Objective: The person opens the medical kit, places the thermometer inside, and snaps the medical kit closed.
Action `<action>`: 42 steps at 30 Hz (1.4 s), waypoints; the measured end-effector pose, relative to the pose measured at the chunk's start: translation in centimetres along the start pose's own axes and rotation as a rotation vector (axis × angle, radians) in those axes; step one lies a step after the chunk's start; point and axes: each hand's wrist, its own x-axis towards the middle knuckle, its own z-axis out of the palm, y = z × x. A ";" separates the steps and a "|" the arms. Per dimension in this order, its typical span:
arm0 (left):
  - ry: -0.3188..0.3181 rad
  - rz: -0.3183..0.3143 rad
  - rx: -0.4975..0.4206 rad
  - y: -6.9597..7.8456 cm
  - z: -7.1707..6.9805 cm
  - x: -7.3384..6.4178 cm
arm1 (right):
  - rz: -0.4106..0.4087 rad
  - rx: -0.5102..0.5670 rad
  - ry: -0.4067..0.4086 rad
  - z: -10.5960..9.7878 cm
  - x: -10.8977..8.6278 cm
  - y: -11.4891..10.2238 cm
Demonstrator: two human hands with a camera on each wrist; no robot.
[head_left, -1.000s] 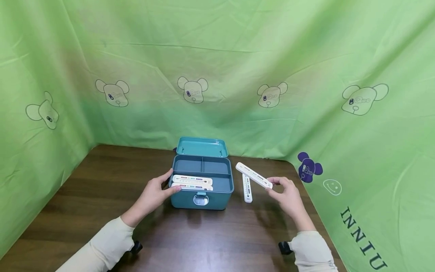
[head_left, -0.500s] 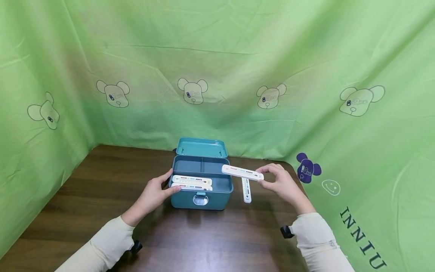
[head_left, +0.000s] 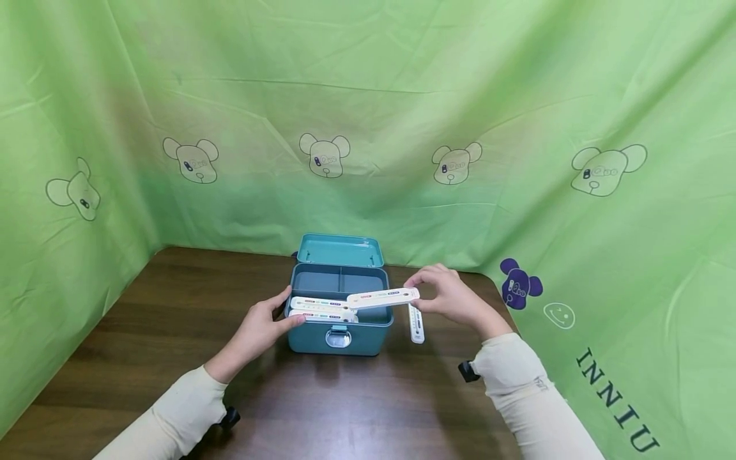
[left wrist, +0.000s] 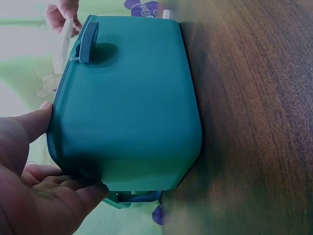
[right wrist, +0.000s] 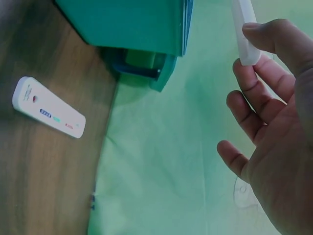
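Note:
My right hand (head_left: 451, 297) pinches one end of a white thermometer (head_left: 376, 298) between thumb and fingers. Its far end reaches left over the open teal storage box (head_left: 365, 338), overlapping the thermometers inside in the head view. Two white thermometers (head_left: 319, 304) show side by side in the box's front compartment. My left hand (head_left: 261, 329) grips the box's left side, thumb at the front rim; in the left wrist view its fingers (left wrist: 73, 191) curl against the box end. Another thermometer (right wrist: 49, 107) lies on the table right of the box, below my right hand.
The box lid (head_left: 339, 250) stands open at the back, and a divider splits the rear compartment. A metal latch (head_left: 338, 338) sits on the box front. Brown wooden table (head_left: 172, 306) lies beneath; a green printed cloth (head_left: 379, 96) hangs behind and at both sides.
My right hand has carried the held thermometer left, from beside the box to over its front compartment, turning it roughly level. My left hand stays on the box.

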 end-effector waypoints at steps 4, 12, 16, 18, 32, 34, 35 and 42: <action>-0.001 0.004 0.000 0.0 -0.1 0.0 | -0.033 -0.026 -0.042 0.2 1.1 -0.9; -0.005 -0.005 -0.006 -0.2 -0.2 0.1 | -0.057 -0.076 -0.137 0.5 3.0 -2.3; -0.005 -0.006 -0.001 -0.2 -0.3 0.2 | -0.068 -0.086 -0.177 0.6 3.8 -3.0; -0.005 -0.009 -0.001 -0.2 -0.3 0.2 | -0.079 -0.093 -0.195 0.6 4.2 -3.2; 0.003 0.016 -0.009 -0.2 -0.3 0.5 | -0.135 -0.117 -0.316 1.0 6.3 -4.3; 0.007 0.025 -0.013 -0.2 -0.3 0.5 | -0.140 -0.111 -0.331 1.2 6.5 -4.4; 0.009 0.026 -0.014 -0.2 -0.3 0.5 | -0.141 -0.109 -0.337 1.2 6.6 -4.5; -0.006 0.004 -0.001 -0.4 -0.4 0.6 | -0.159 -0.107 -0.367 1.7 7.4 -5.0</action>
